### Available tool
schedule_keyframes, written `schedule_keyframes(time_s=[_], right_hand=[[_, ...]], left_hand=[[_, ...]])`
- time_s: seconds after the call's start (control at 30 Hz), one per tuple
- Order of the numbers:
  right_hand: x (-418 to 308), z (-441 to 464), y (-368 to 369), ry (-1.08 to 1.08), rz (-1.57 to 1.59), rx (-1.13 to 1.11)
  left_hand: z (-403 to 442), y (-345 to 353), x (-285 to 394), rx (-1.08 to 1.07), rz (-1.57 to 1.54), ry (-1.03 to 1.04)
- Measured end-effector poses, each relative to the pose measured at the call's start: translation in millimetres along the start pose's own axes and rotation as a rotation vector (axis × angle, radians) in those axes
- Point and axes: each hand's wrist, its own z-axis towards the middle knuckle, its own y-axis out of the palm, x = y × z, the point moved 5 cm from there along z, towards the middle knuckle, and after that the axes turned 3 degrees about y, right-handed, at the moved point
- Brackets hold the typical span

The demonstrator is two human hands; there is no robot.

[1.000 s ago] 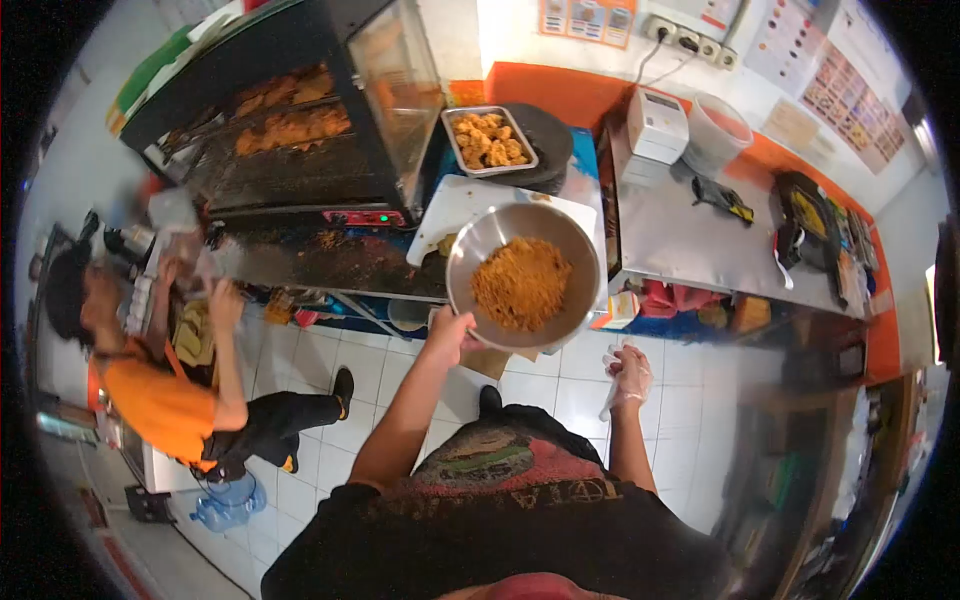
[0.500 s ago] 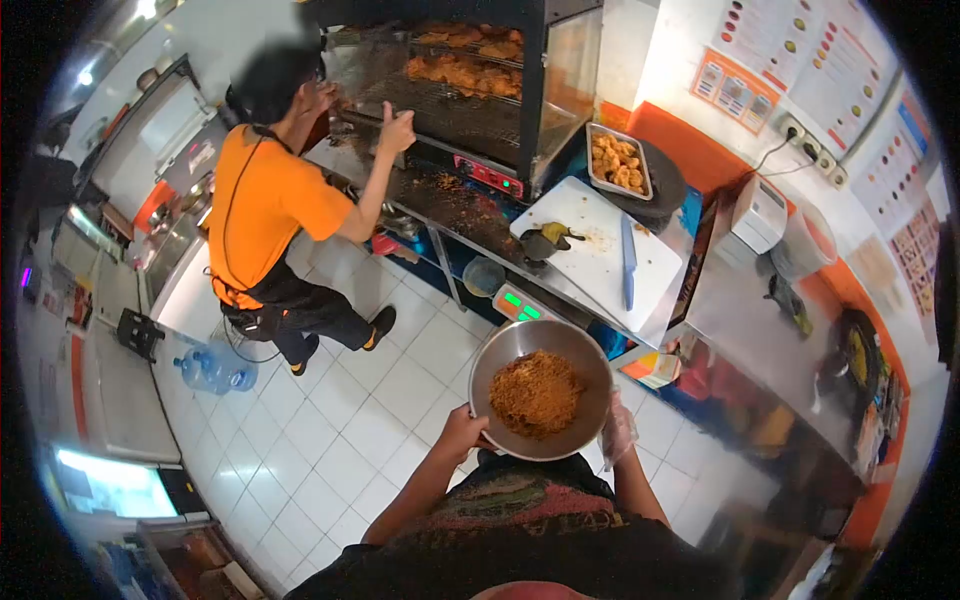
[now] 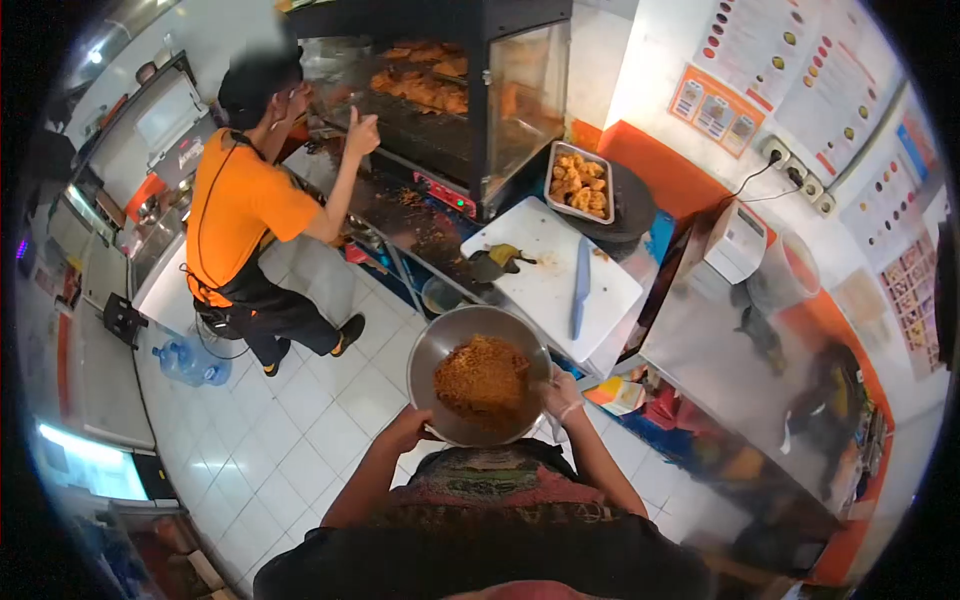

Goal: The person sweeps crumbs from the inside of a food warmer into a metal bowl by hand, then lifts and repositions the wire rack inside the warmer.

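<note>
Between my hands is a round metal bowl [image 3: 422, 352] with an orange-brown crumbly mass [image 3: 482, 378] in it. My left hand [image 3: 407, 428] is closed on the bowl's lower left rim. On the right side of the bowl, my right hand [image 3: 562, 393], in a clear plastic glove, grips the rim. Beyond the bowl lies a white cutting board [image 3: 540, 290] bearing a blue knife [image 3: 581, 285] and a dark glove-like item [image 3: 500, 259]. A metal tray [image 3: 549, 185] of fried pieces [image 3: 580, 184] is behind the board.
At the left a co-worker in an orange shirt [image 3: 240, 200] stands by a glass-fronted warming cabinet [image 3: 525, 100] holding fried food. A steel counter [image 3: 700, 320] with a white device [image 3: 737, 241] runs along the right. Blue water bottles [image 3: 190, 362] stand on the tiled floor.
My right hand, apart from the bowl a second ago, now holds its right side. The bowl sits lower and nearer my body. The view has turned, and the co-worker now stands closer to the cabinet.
</note>
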Motion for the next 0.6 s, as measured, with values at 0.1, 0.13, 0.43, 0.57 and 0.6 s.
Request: schedule_keyframes(time_s=[0.1, 0.13, 0.43, 0.57, 0.6], right_hand=[[-5.3, 19.8, -21.8, 0.051, 0.069, -0.1], [-13.2, 21.7, -25.9, 0.126, 0.233, -0.145], [24.3, 77.4, -48.3, 0.115, 0.58, 0.035], [23.2, 95.8, -50.2, 0.215, 0.653, 0.006], [16.0, 99.7, -50.8, 0.207, 0.651, -0.003]], left_hand=[[30.0, 4.8, -15.6, 0.036, -0.207, -0.007], [33.0, 4.9, -19.3, 0.072, -0.291, -0.009], [35.2, -42.4, -56.5, 0.267, -0.447, 0.102], [5.0, -35.0, -40.2, 0.341, -0.449, 0.185], [-0.2, -33.5, -39.7, 0.331, -0.477, 0.197]])
